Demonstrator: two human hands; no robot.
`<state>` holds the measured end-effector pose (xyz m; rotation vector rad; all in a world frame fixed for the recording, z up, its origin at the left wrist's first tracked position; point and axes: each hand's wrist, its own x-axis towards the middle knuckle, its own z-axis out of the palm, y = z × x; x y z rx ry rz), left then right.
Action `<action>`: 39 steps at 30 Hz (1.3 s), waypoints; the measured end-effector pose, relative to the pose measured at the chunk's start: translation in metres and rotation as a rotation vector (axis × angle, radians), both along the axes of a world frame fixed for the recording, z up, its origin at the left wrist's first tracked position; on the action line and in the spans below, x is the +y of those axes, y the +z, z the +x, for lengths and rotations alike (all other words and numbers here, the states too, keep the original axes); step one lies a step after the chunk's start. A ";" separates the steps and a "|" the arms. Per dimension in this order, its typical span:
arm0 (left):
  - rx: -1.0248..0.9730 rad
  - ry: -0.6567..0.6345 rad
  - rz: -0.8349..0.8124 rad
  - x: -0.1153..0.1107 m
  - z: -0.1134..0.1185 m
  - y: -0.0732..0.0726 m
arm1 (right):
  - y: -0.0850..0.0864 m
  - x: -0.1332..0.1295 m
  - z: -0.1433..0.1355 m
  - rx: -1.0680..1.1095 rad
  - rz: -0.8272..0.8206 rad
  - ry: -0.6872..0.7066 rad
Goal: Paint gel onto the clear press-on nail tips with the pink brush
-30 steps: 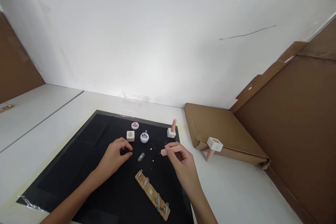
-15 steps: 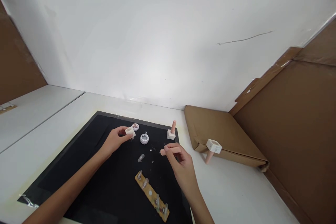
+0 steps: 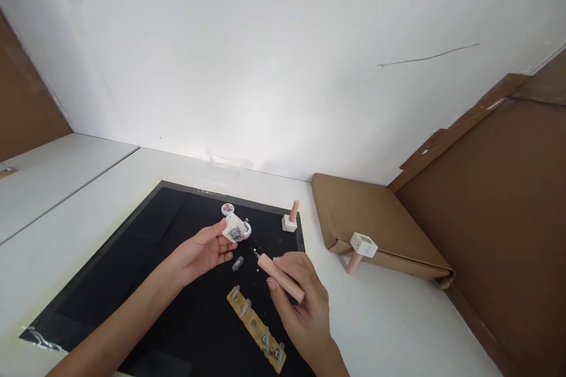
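Observation:
My left hand (image 3: 206, 250) pinches a small white square bottle (image 3: 229, 225) between thumb and fingers. A greyish patch shows on the bottle's near side; I cannot make out what it is. My right hand (image 3: 305, 300) is closed round a pale pink nail polish cap (image 3: 283, 280), whose thin dark brush tip points toward the left hand. Behind the bottle, a round white jar (image 3: 247, 231) is partly hidden. A small round patterned piece (image 3: 227, 209) lies just beyond. Between the hands, a loose greyish nail tip (image 3: 237, 264) rests on the black mat (image 3: 145, 283).
A yellowish strip (image 3: 253, 324) carries several nail tips at the front. One pink-capped polish bottle (image 3: 289, 222) stands at the mat's back right corner. Another polish bottle (image 3: 363, 244) is upside down beside a brown cardboard box (image 3: 375, 212). A white wall (image 3: 265, 70) rises behind.
My left hand has turned palm upward and moved right, tilting the bottle over beside the jar. My right hand has swung the cap round, so its brush now shows and points up-left.

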<state>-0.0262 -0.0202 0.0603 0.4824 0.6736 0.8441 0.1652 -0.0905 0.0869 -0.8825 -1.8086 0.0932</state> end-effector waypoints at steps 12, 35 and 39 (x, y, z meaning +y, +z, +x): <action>0.020 -0.014 0.112 -0.005 0.000 0.002 | 0.000 -0.001 -0.003 -0.172 0.015 0.027; 0.088 0.014 0.132 -0.007 0.000 0.000 | -0.002 0.000 -0.004 -0.346 0.053 -0.051; 0.094 0.016 0.141 -0.007 0.000 0.001 | -0.001 -0.001 -0.004 -0.305 0.012 -0.046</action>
